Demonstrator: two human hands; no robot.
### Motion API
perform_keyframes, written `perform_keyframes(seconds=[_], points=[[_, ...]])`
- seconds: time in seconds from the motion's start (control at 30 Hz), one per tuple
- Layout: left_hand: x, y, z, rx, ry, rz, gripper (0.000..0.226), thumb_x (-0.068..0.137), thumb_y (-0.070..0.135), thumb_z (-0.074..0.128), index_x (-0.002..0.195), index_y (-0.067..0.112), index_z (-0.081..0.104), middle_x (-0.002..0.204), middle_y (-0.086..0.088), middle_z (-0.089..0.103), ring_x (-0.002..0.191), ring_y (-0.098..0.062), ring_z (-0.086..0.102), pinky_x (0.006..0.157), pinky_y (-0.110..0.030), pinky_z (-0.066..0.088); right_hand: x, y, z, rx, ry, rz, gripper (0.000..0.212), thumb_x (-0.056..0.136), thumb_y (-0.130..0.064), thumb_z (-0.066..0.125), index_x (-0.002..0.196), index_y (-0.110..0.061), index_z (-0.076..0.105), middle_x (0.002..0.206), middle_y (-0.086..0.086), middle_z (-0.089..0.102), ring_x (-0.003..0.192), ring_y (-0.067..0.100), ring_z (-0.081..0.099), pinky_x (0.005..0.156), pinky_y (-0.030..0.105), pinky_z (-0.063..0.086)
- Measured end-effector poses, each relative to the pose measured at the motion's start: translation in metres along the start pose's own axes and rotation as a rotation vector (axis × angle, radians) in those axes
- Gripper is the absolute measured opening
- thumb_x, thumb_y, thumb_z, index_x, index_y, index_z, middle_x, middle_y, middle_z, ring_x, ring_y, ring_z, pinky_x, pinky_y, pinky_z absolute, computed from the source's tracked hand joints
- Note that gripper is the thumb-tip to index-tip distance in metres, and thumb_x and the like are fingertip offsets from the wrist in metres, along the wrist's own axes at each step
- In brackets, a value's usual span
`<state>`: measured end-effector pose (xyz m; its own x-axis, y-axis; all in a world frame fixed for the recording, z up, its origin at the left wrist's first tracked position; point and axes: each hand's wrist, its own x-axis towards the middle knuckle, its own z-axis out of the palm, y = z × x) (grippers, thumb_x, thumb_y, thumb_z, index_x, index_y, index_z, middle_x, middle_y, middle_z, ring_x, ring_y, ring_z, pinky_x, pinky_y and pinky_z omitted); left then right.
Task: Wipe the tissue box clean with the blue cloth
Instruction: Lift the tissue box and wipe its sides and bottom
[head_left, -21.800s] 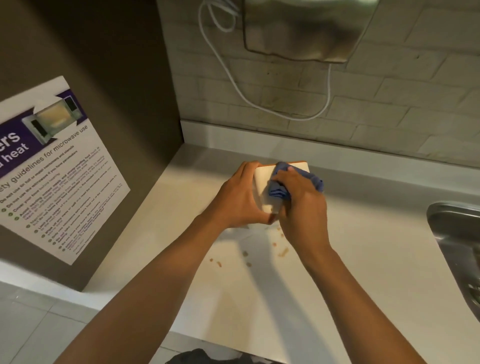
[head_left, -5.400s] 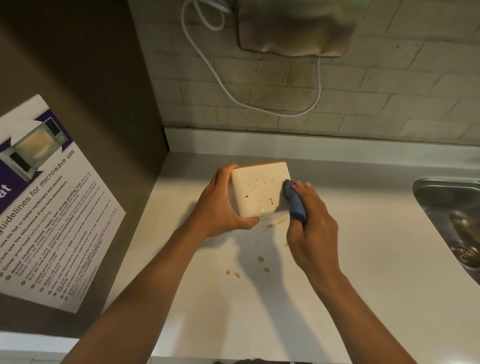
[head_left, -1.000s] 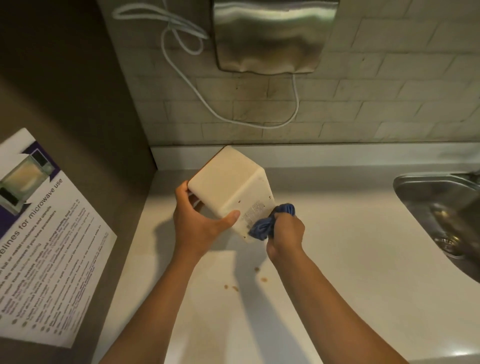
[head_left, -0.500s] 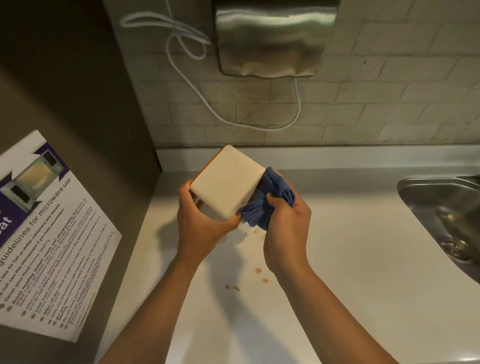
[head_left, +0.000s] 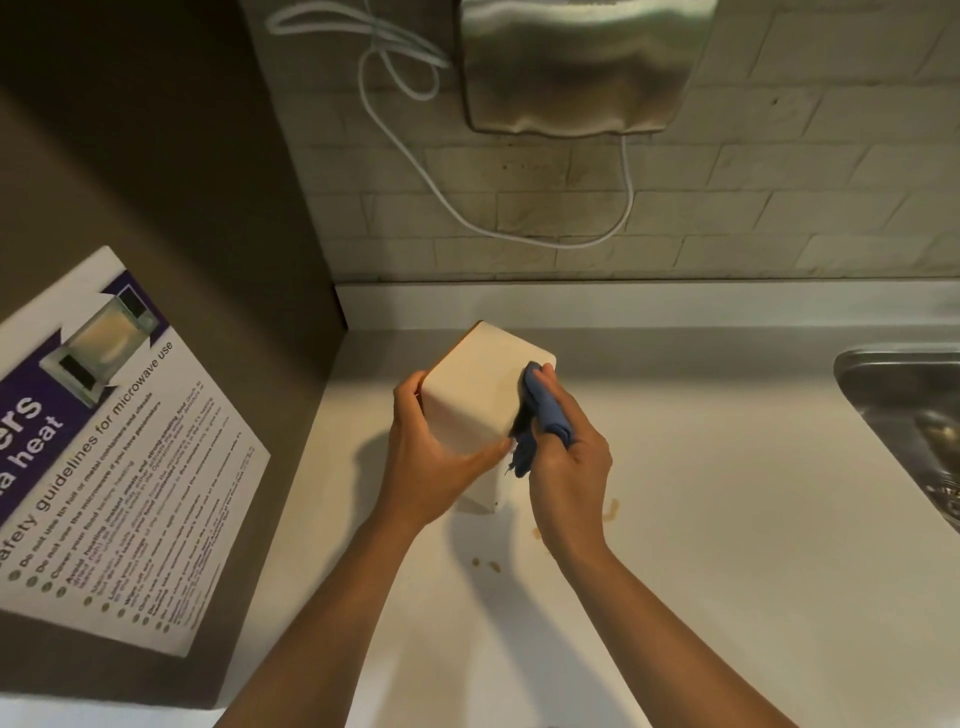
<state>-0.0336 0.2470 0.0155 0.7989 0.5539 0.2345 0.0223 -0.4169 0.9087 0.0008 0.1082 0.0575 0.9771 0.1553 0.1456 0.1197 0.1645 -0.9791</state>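
Note:
A cream, cube-shaped tissue box (head_left: 475, 395) is tilted on the white counter, its lower corner near the surface. My left hand (head_left: 431, 457) grips its left and front faces, thumb across the front edge. My right hand (head_left: 569, 457) holds a bunched blue cloth (head_left: 540, 415) and presses it against the box's right side. Part of the cloth hangs down between my hands. The box's right face is mostly hidden by cloth and hand.
Small brown spots (head_left: 485, 564) and a smear (head_left: 614, 508) mark the counter (head_left: 727, 519). A steel sink (head_left: 904, 410) lies at the right. A steel wall dispenser (head_left: 576, 62) with a white cable (head_left: 441, 192) hangs above. A microwave-safety poster (head_left: 104, 457) covers the left wall.
The box has come down from mid-air toward the counter. My right hand has slid the cloth up along the box's right side.

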Motion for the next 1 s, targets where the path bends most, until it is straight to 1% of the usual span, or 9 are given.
perform_keyframes(seconds=[0.13, 0.27, 0.47, 0.57, 0.67, 0.73, 0.83, 0.9, 1.0], points=[[0.008, 0.015, -0.014, -0.112, -0.043, -0.122, 0.094, 0.06, 0.089, 0.062, 0.127, 0.03, 0.037, 0.121, 0.006, 0.058, 0.105, -0.016, 0.064, 0.075, -0.025, 0.059, 0.005, 0.014, 0.002, -0.088, -0.022, -0.101, 0.062, 0.081, 0.005, 0.043, 0.126, -0.031, 0.064, 0.135, -0.017, 0.056, 0.097, 0.028, 0.059, 0.085, 0.059, 0.051], [0.033, 0.034, -0.017, 0.112, -0.022, -0.275, 0.084, 0.065, 0.086, 0.061, 0.119, 0.026, 0.037, 0.114, 0.0, 0.058, 0.098, -0.02, 0.062, 0.075, -0.033, 0.056, -0.008, 0.031, 0.007, -0.201, -0.041, -0.293, 0.069, 0.073, 0.016, 0.042, 0.134, -0.012, 0.056, 0.143, -0.005, 0.05, 0.131, 0.019, 0.047, 0.102, 0.052, 0.043], [0.039, 0.029, -0.013, 0.19, 0.012, -0.253, 0.072, 0.074, 0.065, 0.076, 0.124, 0.033, 0.037, 0.121, 0.002, 0.054, 0.105, -0.021, 0.058, 0.076, -0.032, 0.052, -0.035, 0.056, 0.02, -0.173, -0.023, -0.352, 0.069, 0.076, 0.018, 0.043, 0.141, -0.005, 0.044, 0.151, 0.007, 0.039, 0.138, 0.025, 0.038, 0.106, 0.052, 0.04], [0.04, 0.029, -0.016, 0.163, 0.0, -0.216, 0.072, 0.076, 0.063, 0.077, 0.13, 0.038, 0.036, 0.123, 0.003, 0.055, 0.104, -0.02, 0.059, 0.071, -0.028, 0.052, -0.055, 0.073, 0.02, -0.21, -0.04, -0.209, 0.081, 0.075, 0.019, 0.044, 0.147, -0.017, 0.036, 0.153, -0.009, 0.035, 0.127, 0.02, 0.052, 0.093, 0.031, 0.05], [0.038, 0.029, -0.017, 0.164, -0.015, -0.187, 0.071, 0.078, 0.062, 0.075, 0.133, 0.04, 0.036, 0.123, 0.003, 0.056, 0.103, -0.017, 0.06, 0.07, -0.026, 0.052, -0.073, 0.091, 0.018, -0.204, -0.114, 0.01, 0.079, 0.082, 0.004, 0.042, 0.149, -0.036, 0.031, 0.146, 0.002, 0.047, 0.11, 0.026, 0.059, 0.094, 0.051, 0.049], [0.037, 0.027, -0.017, 0.162, -0.019, -0.184, 0.073, 0.076, 0.068, 0.072, 0.134, 0.043, 0.035, 0.125, 0.003, 0.057, 0.105, -0.018, 0.061, 0.076, -0.032, 0.057, -0.072, 0.09, 0.013, -0.17, -0.113, 0.155, 0.068, 0.085, -0.007, 0.042, 0.143, -0.042, 0.04, 0.126, 0.013, 0.062, 0.093, 0.018, 0.059, 0.091, 0.047, 0.051], [0.035, 0.027, -0.018, 0.171, -0.022, -0.206, 0.088, 0.063, 0.09, 0.061, 0.135, 0.047, 0.03, 0.129, 0.002, 0.057, 0.108, -0.02, 0.062, 0.084, -0.041, 0.059, -0.054, 0.078, -0.001, -0.077, -0.071, 0.517, 0.041, 0.085, -0.012, 0.046, 0.119, -0.022, 0.068, 0.079, 0.016, 0.071, 0.067, 0.036, 0.066, 0.059, 0.035, 0.051], [0.028, 0.027, -0.017, 0.119, -0.034, -0.199, 0.104, 0.054, 0.095, 0.059, 0.141, 0.047, 0.024, 0.137, 0.002, 0.051, 0.114, -0.02, 0.059, 0.089, -0.042, 0.058, -0.043, 0.078, -0.013, 0.073, 0.035, 0.78, 0.026, 0.08, 0.0, 0.046, 0.097, 0.003, 0.065, 0.077, 0.019, 0.06, 0.07, 0.037, 0.061, 0.063, 0.035, 0.044], [0.006, 0.022, -0.012, 0.055, -0.031, -0.121, 0.122, 0.058, 0.07, 0.084, 0.152, 0.042, 0.011, 0.15, 0.006, 0.036, 0.129, -0.013, 0.044, 0.097, -0.032, 0.044, -0.032, 0.08, -0.02, 0.151, 0.132, 0.847, 0.023, 0.076, 0.01, 0.042, 0.088, -0.007, 0.051, 0.085, 0.013, 0.044, 0.075, 0.027, 0.043, 0.066, 0.036, 0.036]])
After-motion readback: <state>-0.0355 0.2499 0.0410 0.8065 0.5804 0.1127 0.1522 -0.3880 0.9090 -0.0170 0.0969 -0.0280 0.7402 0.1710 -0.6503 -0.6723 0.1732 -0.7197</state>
